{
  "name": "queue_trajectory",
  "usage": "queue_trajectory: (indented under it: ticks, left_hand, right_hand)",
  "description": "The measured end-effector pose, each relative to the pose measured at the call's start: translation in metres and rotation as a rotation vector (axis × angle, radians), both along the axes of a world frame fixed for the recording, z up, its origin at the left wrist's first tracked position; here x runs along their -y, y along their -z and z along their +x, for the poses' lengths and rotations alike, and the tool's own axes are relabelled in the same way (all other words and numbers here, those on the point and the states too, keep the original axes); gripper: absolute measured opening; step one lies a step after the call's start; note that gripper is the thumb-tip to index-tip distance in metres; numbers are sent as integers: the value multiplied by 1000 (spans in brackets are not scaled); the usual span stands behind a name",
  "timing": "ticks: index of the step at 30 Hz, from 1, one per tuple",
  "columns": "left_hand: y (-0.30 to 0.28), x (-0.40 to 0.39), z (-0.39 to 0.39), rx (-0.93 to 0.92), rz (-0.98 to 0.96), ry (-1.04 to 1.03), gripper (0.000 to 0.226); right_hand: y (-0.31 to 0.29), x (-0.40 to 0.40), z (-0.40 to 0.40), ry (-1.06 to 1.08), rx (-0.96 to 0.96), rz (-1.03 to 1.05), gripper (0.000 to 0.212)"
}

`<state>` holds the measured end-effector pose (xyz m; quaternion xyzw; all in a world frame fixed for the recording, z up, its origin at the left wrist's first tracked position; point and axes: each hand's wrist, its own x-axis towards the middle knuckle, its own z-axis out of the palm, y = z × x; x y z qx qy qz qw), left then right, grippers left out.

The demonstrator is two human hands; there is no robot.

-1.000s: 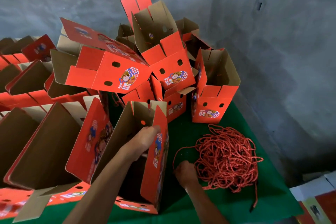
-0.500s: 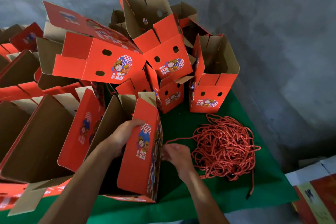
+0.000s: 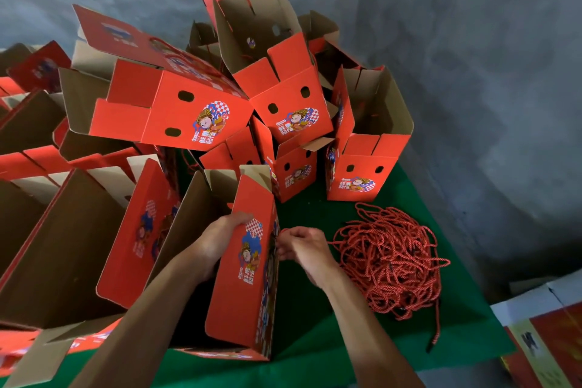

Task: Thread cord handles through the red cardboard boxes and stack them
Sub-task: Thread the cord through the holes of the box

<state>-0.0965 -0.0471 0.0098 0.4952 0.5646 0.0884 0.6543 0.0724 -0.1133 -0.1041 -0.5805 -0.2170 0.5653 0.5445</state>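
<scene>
An open red cardboard box stands near the front of the green table. My left hand grips its upper right wall, with the fingers curled over the edge. My right hand is against the outside of that wall and pinches the end of a red cord. A tangled heap of red cords lies just right of that hand. The spot where the cord meets the box is hidden by my fingers.
A jumbled pile of open red boxes fills the back and left of the table. One box stands upright behind the cords. A grey wall closes the right side. Another printed carton sits at the lower right.
My right hand has left the cord heap and moved left and up to the box wall with a cord end. My left hand has turned the box so its printed face shows.
</scene>
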Motion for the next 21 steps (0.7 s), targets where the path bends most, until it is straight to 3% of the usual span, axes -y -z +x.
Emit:
queue_trajectory:
  ticks: [6,11,14,17,21]
  left_hand:
    - [0,-2,2,53,-33,-3,56]
    - [-3,-1,8,144,-43,0,91]
    - [-4,-4,10,95,-21,-5,75]
    - [-5,-3,10,18,-2,31,47]
    - [8,3,12,-137,251,187,16]
  right_hand:
    - [-5,-19,20,-97,-71,-80,5]
    - [4,-23,2,-46,-102,-65,5]
    - [9,-21,-7,30,-151,-76,11]
    - [6,-20,-16,30,-211,-96,29]
    - [-3,-26,-25,53,-211,-150,36]
